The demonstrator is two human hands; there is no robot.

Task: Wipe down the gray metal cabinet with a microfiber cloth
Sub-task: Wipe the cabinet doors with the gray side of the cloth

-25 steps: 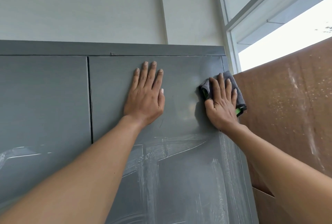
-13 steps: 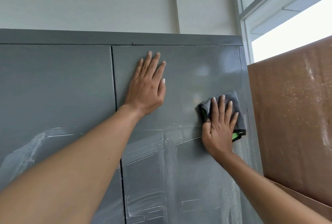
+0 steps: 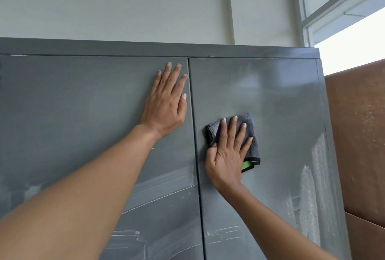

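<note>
Fingers of the right hand [image 3: 228, 151] lie spread and flat on the folded microfiber cloth [image 3: 253, 134], pressing it to the right door of the gray metal cabinet [image 3: 281, 97] at centre frame, beside the door seam. Just left of the seam, the left hand [image 3: 166, 103] braces flat, fingers straight. Upper panels look clean; whitish streaks lower down suggest much remains.
</note>
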